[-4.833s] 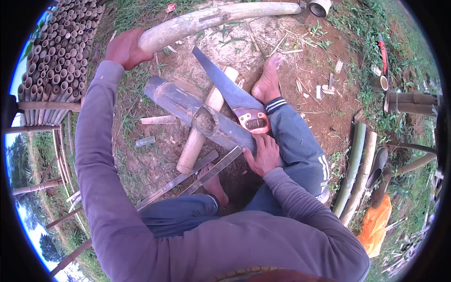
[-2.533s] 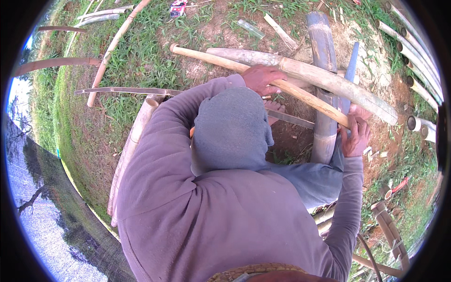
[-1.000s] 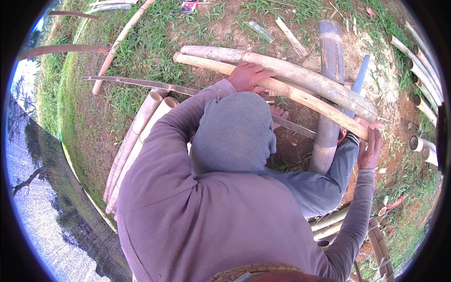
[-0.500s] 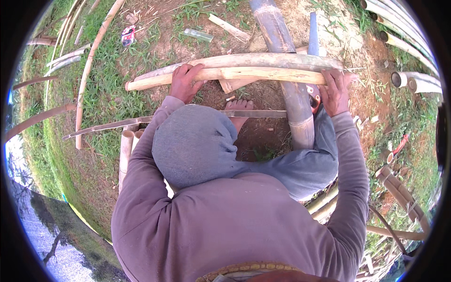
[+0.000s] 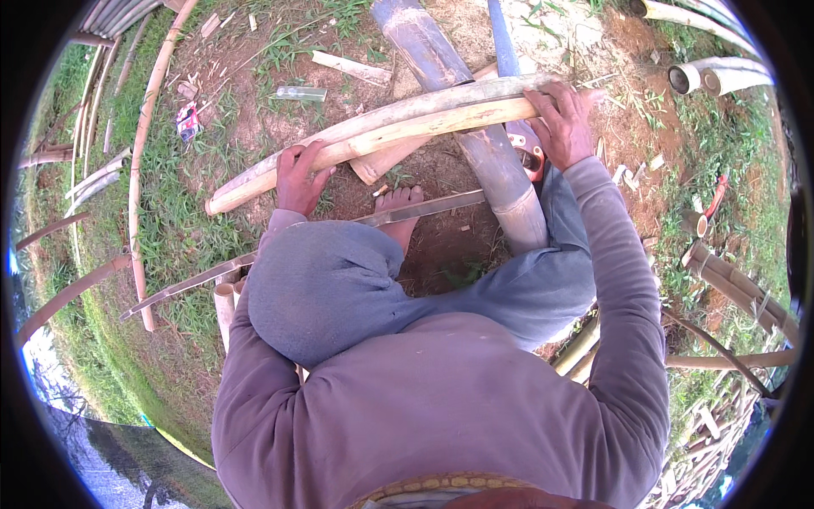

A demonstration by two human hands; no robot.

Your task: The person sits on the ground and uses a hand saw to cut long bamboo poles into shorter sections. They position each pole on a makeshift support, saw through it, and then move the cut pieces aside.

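Two split bamboo lengths, a pale yellow one in front and a greyer one behind, lie side by side and slant up to the right. My left hand is closed on them toward the left end, thumb on the near side. Near the right end, my right hand wraps over them with its fingers on top. They cross above a thick bamboo pole. Partly hidden behind them is a tool, seemingly a handsaw, with a red-orange handle and bluish blade.
My bare foot rests on the soil by a thin strip running leftward. A cut bamboo piece lies under the held lengths. Bamboo poles lie at left, tubes at right. A red-handled tool sits on the grass.
The held bamboo lengths have tilted: their left end is lower and nearer me, the right end higher. Both hands stay on them. The whole view has shifted and turned somewhat.
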